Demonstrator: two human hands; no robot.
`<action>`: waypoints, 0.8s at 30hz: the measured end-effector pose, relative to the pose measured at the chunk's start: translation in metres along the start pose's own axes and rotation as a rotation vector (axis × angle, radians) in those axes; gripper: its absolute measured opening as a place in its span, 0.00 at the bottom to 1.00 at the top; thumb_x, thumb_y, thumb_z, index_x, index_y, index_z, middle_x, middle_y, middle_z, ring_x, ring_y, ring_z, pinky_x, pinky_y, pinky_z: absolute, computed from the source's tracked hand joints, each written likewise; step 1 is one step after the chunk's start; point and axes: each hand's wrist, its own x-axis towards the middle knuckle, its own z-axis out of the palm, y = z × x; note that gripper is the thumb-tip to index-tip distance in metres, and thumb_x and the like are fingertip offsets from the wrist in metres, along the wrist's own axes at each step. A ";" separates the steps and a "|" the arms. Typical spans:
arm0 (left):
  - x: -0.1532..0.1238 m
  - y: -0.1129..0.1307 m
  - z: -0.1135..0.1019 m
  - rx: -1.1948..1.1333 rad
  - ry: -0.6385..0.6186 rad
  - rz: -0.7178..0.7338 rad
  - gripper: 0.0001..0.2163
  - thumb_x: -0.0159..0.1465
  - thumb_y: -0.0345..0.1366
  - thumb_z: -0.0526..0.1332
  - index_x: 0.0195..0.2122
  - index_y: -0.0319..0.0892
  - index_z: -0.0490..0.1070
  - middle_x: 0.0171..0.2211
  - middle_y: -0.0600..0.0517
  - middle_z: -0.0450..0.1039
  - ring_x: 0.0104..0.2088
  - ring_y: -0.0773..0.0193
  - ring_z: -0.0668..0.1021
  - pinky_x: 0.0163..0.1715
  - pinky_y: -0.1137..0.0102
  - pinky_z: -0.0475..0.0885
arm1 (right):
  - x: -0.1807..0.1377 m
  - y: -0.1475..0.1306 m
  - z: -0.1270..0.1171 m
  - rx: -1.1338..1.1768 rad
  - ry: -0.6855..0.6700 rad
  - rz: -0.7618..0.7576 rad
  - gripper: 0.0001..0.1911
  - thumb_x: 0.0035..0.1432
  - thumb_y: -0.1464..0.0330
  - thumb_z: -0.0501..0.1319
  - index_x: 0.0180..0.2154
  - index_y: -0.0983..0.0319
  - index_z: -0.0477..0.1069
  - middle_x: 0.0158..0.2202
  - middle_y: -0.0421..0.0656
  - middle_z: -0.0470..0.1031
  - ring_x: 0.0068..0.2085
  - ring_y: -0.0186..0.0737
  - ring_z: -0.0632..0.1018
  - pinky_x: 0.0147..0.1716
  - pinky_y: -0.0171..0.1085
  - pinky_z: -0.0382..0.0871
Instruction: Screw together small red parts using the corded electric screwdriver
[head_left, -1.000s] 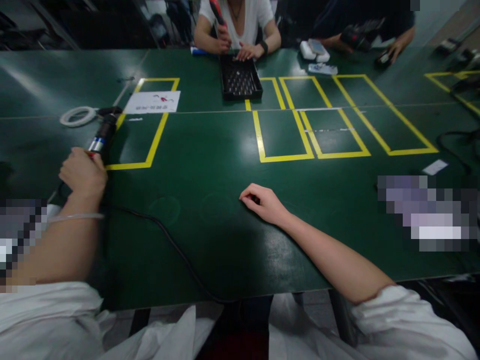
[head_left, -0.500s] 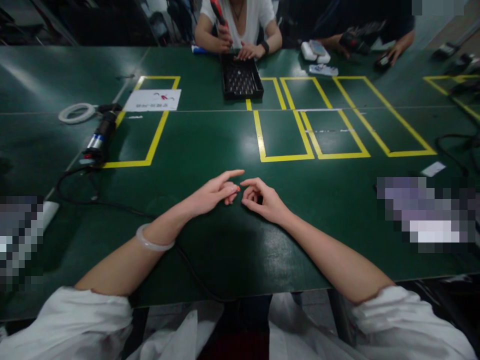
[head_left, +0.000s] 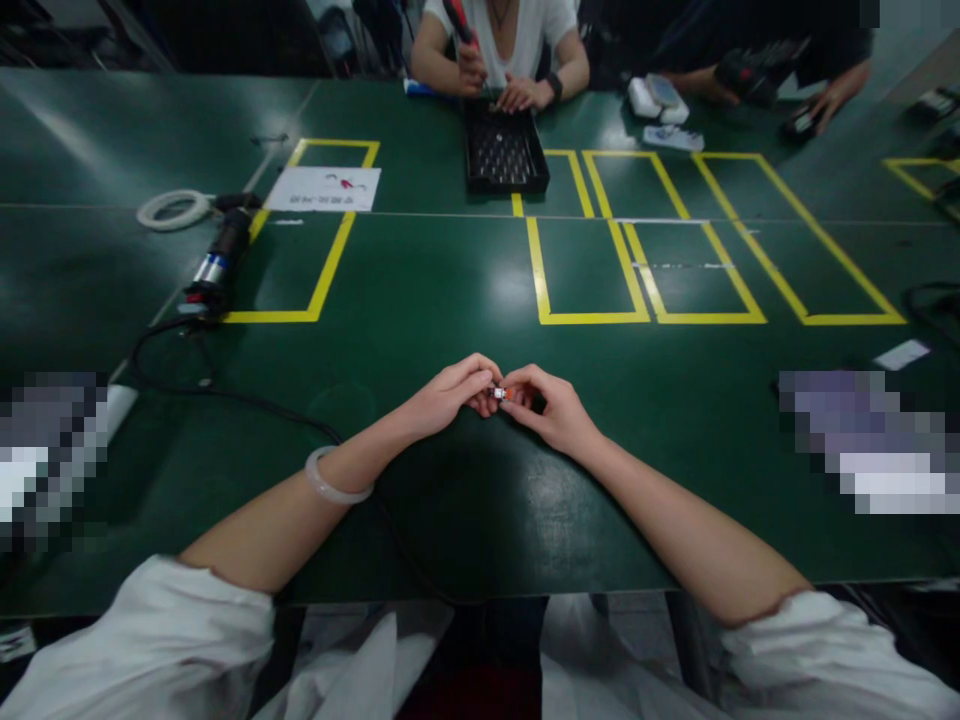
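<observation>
The left hand [head_left: 448, 397] and the right hand [head_left: 553, 408] meet over the green table [head_left: 450, 290], in the middle of its width and nearer to the near edge. Both are closed, with the fingertips pinching one small part [head_left: 499, 393], silver with an orange end, which sits between them. An electric screwdriver [head_left: 219, 262] lies toward the left edge, and its black cable [head_left: 247, 400] runs over the table. At the far edge stands a black tray [head_left: 502, 157], and a co-worker's hand [head_left: 525, 95] rests just behind it
</observation>
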 end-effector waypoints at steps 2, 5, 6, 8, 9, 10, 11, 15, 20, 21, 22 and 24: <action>0.000 0.000 0.001 0.002 -0.005 -0.004 0.15 0.69 0.46 0.56 0.41 0.37 0.66 0.31 0.50 0.72 0.31 0.66 0.76 0.35 0.71 0.72 | 0.000 0.003 0.000 -0.008 0.016 -0.001 0.09 0.60 0.70 0.63 0.44 0.59 0.71 0.32 0.39 0.72 0.29 0.33 0.72 0.30 0.34 0.68; -0.001 0.001 0.000 -0.001 -0.019 0.001 0.15 0.69 0.46 0.56 0.40 0.36 0.66 0.30 0.49 0.72 0.32 0.66 0.76 0.35 0.71 0.71 | -0.001 0.006 -0.001 -0.017 0.028 -0.009 0.08 0.61 0.70 0.62 0.44 0.59 0.71 0.33 0.39 0.73 0.31 0.33 0.73 0.30 0.34 0.69; -0.001 0.001 0.000 0.001 -0.022 0.005 0.15 0.69 0.46 0.56 0.39 0.36 0.66 0.31 0.49 0.72 0.32 0.66 0.76 0.36 0.70 0.71 | -0.001 0.006 -0.001 -0.019 0.031 -0.015 0.08 0.61 0.70 0.62 0.44 0.59 0.71 0.33 0.40 0.73 0.31 0.33 0.73 0.30 0.34 0.68; -0.001 0.002 0.000 0.009 -0.027 0.012 0.15 0.69 0.46 0.56 0.40 0.36 0.66 0.31 0.49 0.72 0.32 0.66 0.76 0.36 0.70 0.71 | 0.000 0.006 -0.002 -0.018 0.036 -0.022 0.08 0.61 0.70 0.62 0.43 0.59 0.71 0.33 0.39 0.73 0.30 0.33 0.73 0.30 0.34 0.68; -0.001 0.003 0.000 0.013 -0.029 0.014 0.16 0.69 0.47 0.56 0.40 0.36 0.66 0.31 0.49 0.72 0.32 0.66 0.76 0.36 0.70 0.71 | 0.000 0.006 -0.002 -0.015 0.039 -0.024 0.08 0.61 0.70 0.62 0.43 0.59 0.71 0.33 0.39 0.73 0.30 0.33 0.73 0.30 0.34 0.68; -0.001 0.003 0.001 0.018 -0.034 0.016 0.16 0.69 0.47 0.56 0.40 0.36 0.66 0.31 0.49 0.72 0.32 0.66 0.75 0.36 0.70 0.71 | 0.000 0.005 -0.002 -0.012 0.042 -0.024 0.07 0.61 0.70 0.62 0.43 0.59 0.71 0.32 0.39 0.73 0.30 0.33 0.73 0.30 0.34 0.68; -0.002 0.004 0.001 0.022 -0.038 0.016 0.15 0.68 0.46 0.58 0.41 0.36 0.66 0.32 0.50 0.72 0.32 0.67 0.75 0.36 0.70 0.71 | 0.000 0.005 -0.002 -0.008 0.044 -0.020 0.07 0.61 0.70 0.62 0.42 0.59 0.71 0.32 0.39 0.73 0.30 0.33 0.73 0.30 0.34 0.68; -0.003 0.007 0.003 0.053 -0.025 0.022 0.16 0.63 0.42 0.65 0.43 0.37 0.64 0.32 0.52 0.71 0.32 0.69 0.74 0.35 0.72 0.70 | 0.001 0.005 -0.003 -0.010 0.042 0.020 0.07 0.61 0.67 0.63 0.43 0.59 0.72 0.34 0.41 0.75 0.32 0.35 0.74 0.31 0.35 0.69; -0.002 0.005 0.004 0.062 -0.022 0.015 0.15 0.64 0.44 0.63 0.41 0.38 0.64 0.32 0.51 0.71 0.31 0.68 0.75 0.35 0.71 0.71 | 0.001 0.005 -0.004 -0.015 0.025 0.054 0.10 0.61 0.65 0.64 0.45 0.59 0.72 0.34 0.41 0.75 0.33 0.36 0.75 0.32 0.36 0.69; -0.002 0.004 0.003 0.062 -0.020 0.014 0.15 0.65 0.44 0.63 0.41 0.37 0.64 0.32 0.51 0.71 0.31 0.68 0.75 0.35 0.71 0.71 | 0.001 0.004 -0.004 -0.014 0.025 0.049 0.11 0.61 0.64 0.64 0.45 0.59 0.72 0.35 0.41 0.74 0.33 0.36 0.75 0.32 0.36 0.69; -0.002 0.003 0.003 0.065 -0.019 0.014 0.15 0.65 0.44 0.62 0.41 0.37 0.64 0.32 0.51 0.71 0.31 0.68 0.75 0.35 0.71 0.71 | 0.001 0.004 -0.004 -0.011 0.026 0.041 0.10 0.61 0.64 0.64 0.44 0.59 0.72 0.35 0.42 0.74 0.33 0.36 0.75 0.33 0.36 0.70; -0.001 0.002 0.002 0.079 -0.022 0.019 0.15 0.66 0.45 0.61 0.41 0.37 0.65 0.33 0.50 0.72 0.32 0.68 0.75 0.35 0.71 0.72 | 0.001 0.003 -0.004 0.008 0.035 0.040 0.08 0.62 0.64 0.64 0.42 0.59 0.73 0.35 0.42 0.74 0.33 0.35 0.75 0.33 0.36 0.70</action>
